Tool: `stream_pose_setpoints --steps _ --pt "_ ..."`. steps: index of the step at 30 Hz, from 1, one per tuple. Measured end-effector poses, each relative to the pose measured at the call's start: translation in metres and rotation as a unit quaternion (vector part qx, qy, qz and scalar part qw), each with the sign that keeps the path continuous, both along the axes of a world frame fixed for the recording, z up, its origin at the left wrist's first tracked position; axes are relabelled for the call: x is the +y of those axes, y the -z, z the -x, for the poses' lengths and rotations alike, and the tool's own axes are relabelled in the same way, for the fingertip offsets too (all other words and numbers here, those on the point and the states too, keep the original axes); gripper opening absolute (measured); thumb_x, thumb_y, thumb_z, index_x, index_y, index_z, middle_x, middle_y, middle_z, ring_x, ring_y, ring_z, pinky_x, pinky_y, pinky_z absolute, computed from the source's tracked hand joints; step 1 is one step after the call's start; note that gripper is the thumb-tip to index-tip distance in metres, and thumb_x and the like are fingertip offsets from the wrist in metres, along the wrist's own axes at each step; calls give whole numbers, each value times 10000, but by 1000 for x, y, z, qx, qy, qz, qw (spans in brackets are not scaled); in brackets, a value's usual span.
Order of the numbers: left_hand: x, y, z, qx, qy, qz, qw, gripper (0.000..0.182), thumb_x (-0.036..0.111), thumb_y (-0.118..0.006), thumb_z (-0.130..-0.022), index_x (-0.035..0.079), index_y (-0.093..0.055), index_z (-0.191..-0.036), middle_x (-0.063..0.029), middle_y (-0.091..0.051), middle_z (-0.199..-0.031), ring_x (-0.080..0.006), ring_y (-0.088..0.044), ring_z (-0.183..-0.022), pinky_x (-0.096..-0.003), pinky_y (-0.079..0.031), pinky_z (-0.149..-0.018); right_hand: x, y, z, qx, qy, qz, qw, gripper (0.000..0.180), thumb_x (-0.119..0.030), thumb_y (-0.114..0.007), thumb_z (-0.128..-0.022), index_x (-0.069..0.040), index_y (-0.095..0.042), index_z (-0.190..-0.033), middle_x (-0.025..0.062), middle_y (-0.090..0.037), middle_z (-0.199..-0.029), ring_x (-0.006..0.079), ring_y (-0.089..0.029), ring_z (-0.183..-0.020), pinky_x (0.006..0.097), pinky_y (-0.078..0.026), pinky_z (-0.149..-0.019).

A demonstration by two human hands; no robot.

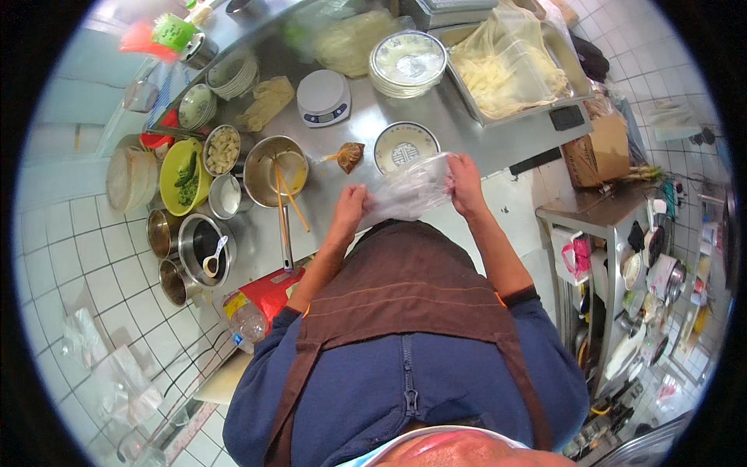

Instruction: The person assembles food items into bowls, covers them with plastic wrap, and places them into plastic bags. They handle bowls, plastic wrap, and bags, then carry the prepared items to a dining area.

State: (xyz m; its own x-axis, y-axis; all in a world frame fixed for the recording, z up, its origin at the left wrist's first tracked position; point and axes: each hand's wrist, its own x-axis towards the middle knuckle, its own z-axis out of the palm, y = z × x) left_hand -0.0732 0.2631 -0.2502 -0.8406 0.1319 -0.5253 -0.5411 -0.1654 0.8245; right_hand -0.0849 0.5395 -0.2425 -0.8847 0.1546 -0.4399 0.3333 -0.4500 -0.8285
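A clear plastic bag (411, 190) is stretched between my two hands at the front edge of the steel counter. My left hand (351, 205) grips its left end, and my right hand (465, 184) pinches the upper right end. Just beyond the bag lies a patterned plate (407, 143), its near rim partly covered by the plastic. To the left of that plate is a small tied bag of brown sauce (350, 157). A saucepan (276, 169) with a pair of chopsticks (282, 184) in it stands left of my left hand, handle towards me.
Behind the plate are a digital kitchen scale (324, 96), stacked plastic-covered plates (407, 61) and a steel tray (484, 119) of pale noodle-like strips. At left stand a green basin (201, 175) with green vegetables, a pot of pale cubes (223, 150) and a bowl of dark liquid (201, 233).
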Motion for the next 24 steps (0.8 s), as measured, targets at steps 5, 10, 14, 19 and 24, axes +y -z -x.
stream_pose_setpoints --steps 5,10,14,19,24 --pt "32 -29 22 400 126 277 864 586 295 -682 -917 -21 -472 -1364 -223 -592 -1266 -355 -573 -1170 -406 -443 -1026 -34 -53 10 -1 -174 -119 977 219 -248 -649 -956 -68 -549 -1030 11 -557 -736 73 -505 -535 241 -417 -402" --pt "37 -28 48 254 141 340 894 192 201 -688 -888 78 -661 -1032 -163 -672 -802 -296 -675 -767 -422 -508 -707 -7 -69 30 24 -364 -327 872 243 -144 -668 -867 -73 -585 -1084 80 -602 -780 211 -607 -698 348 -514 -644" --pt "19 -1 52 230 96 299 921 202 166 -671 -890 75 -639 -1067 -120 -589 -751 -206 -543 -673 -350 -470 -659 21 -33 40 72 -338 -581 737 261 -101 -669 -799 -76 -641 -1057 138 -618 -831 300 -611 -828 403 -496 -791" --pt "30 32 60 124 75 342 928 257 194 -652 -900 73 -643 -1125 -137 -648 -832 -240 -612 -745 -377 -491 -707 36 21 89 144 -323 -499 791 231 -161 -700 -831 -70 -669 -1042 122 -641 -871 282 -603 -844 373 -494 -808" --pt "44 70 89 173 10 427 888 299 285 -588 -919 44 -689 -1063 -183 -692 -882 -297 -655 -792 -420 -494 -729 38 51 145 156 -380 -351 842 223 -168 -692 -830 -45 -685 -1017 182 -690 -960 365 -652 -913 418 -513 -835"
